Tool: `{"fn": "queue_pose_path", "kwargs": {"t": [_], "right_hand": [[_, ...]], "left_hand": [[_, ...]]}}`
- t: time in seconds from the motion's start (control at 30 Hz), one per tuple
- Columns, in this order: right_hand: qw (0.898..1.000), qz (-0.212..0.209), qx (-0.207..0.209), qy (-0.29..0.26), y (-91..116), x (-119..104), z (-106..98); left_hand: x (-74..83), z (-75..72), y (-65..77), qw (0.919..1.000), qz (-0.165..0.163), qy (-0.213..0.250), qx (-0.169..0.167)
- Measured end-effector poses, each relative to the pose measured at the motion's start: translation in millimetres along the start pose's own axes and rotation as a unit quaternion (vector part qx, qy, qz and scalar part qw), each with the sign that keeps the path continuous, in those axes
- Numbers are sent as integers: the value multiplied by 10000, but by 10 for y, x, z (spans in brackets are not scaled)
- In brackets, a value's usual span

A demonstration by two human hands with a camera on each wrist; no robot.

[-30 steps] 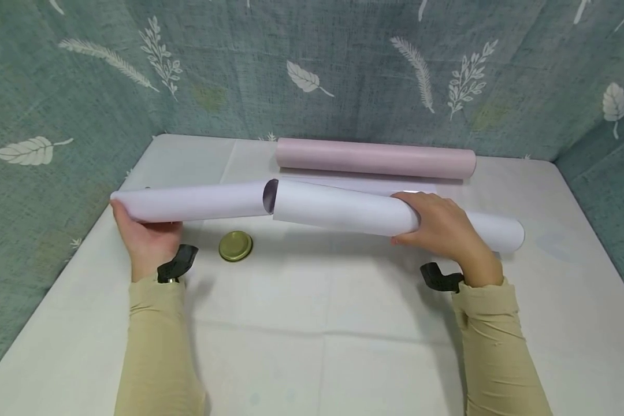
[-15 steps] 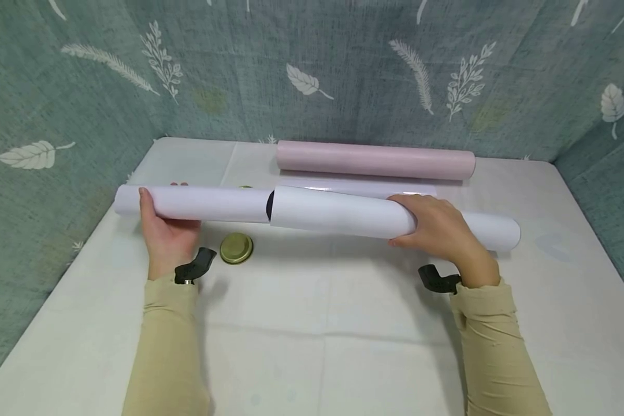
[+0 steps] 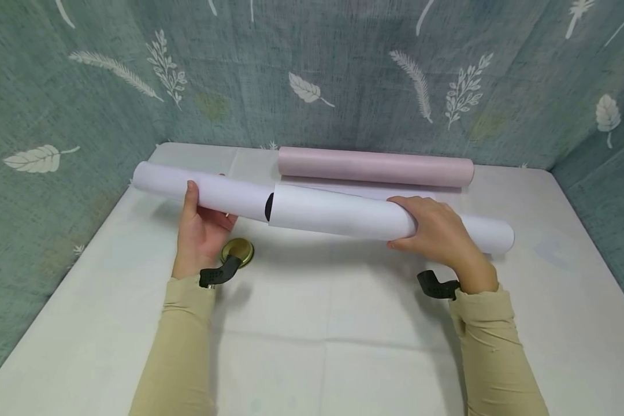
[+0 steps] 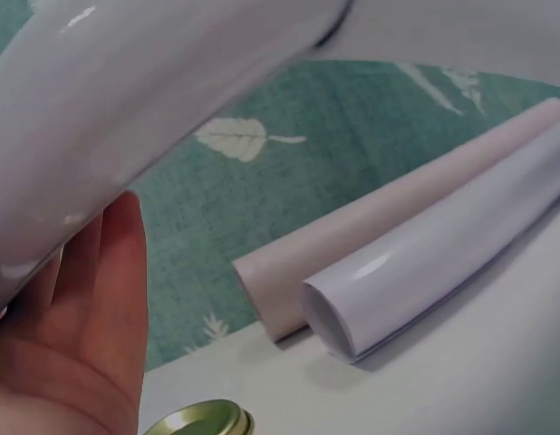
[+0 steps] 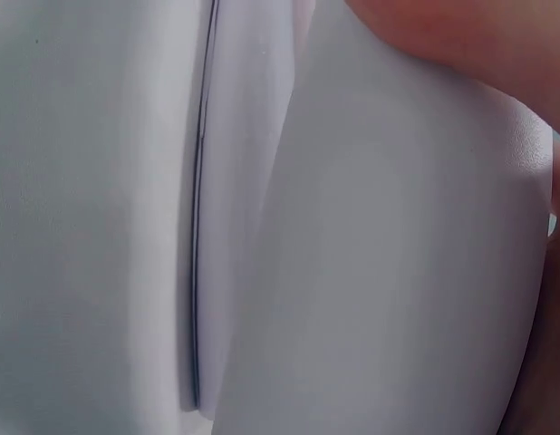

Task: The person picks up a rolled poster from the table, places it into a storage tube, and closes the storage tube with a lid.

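My left hand (image 3: 203, 234) holds a glossy lavender-white paper roll (image 3: 241, 199) from below, thumb in front and fingertips behind. That roll slants up to the left, raised off the table. My right hand (image 3: 437, 228) grips a matte white paper roll (image 3: 338, 214) from above near its middle. The two rolls meet end to end, with a dark opening at the joint; whether one end sits inside the other I cannot tell. In the right wrist view the white roll (image 5: 380, 254) fills much of the frame, with part of the hand at the upper right.
A pink roll (image 3: 374, 167) lies at the back of the white-covered table (image 3: 322, 370). Before it lies another lavender-white roll (image 4: 443, 245), open end showing in the left wrist view. A gold round lid (image 3: 241, 249) sits by my left wrist. Patterned green cloth (image 3: 312, 75) hangs behind.
My left hand has slid rightward along the lavender-white roll from its far end toward the joint. The roll's left end has risen. My right hand has hardly moved.
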State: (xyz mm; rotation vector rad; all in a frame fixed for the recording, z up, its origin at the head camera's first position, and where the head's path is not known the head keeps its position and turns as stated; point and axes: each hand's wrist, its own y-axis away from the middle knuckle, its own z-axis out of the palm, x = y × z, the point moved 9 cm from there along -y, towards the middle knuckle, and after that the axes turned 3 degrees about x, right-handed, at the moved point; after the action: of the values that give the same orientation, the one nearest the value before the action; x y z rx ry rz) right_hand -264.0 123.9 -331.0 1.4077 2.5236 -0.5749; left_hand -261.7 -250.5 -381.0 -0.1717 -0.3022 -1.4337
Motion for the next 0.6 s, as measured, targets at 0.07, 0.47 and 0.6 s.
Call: {"fn": "queue_pose_path", "kwargs": {"t": [0.07,0.47,0.6], "right_hand": [[10000,7,36,-9,2,3,-5],[9999,-30,120,-96,4,-15,-31],[9998,-11,150,-140,8,-11,-42]], "left_hand": [[-42,40,-5,9998,-58,-72,-179],[18,103,13,9963,416,-618,-419],[-65,231,39,9934,323,-667,-872]]}}
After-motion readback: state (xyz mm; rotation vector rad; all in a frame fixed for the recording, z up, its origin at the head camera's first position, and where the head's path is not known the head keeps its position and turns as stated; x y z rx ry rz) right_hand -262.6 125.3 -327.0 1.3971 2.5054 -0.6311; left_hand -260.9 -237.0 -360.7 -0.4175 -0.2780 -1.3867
